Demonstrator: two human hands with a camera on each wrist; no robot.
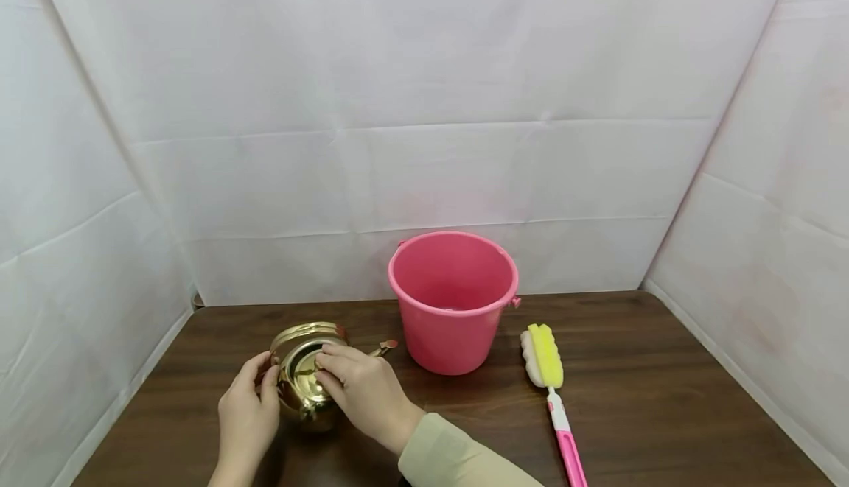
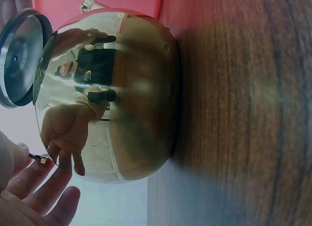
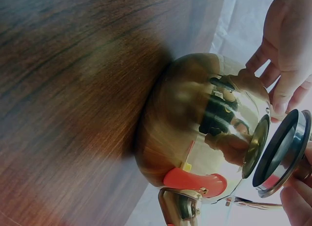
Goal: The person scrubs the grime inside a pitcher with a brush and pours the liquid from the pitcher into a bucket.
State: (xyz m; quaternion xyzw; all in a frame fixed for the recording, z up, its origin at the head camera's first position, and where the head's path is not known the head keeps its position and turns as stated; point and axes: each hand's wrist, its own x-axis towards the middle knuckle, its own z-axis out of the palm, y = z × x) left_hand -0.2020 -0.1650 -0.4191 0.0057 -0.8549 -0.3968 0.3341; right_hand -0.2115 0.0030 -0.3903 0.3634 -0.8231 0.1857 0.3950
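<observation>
White cloth (image 1: 424, 67) backs a brown desk (image 1: 663, 406). Lower left, the left hand (image 1: 248, 413) pinches a fitting (image 2: 43, 160) on a gold kettle (image 2: 141, 99); the right hand (image 1: 365, 391) pinches its lid (image 2: 22, 60), off and tilted, not yet set down. Pink bucket (image 1: 444, 336), centre, and brush (image 1: 556, 404), lower right, are untouched.

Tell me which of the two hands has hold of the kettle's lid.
The right hand, the one with a pale sleeve showing: it holds the lid at the kettle's top. The left hand is at the kettle's side, off the lid.
</observation>
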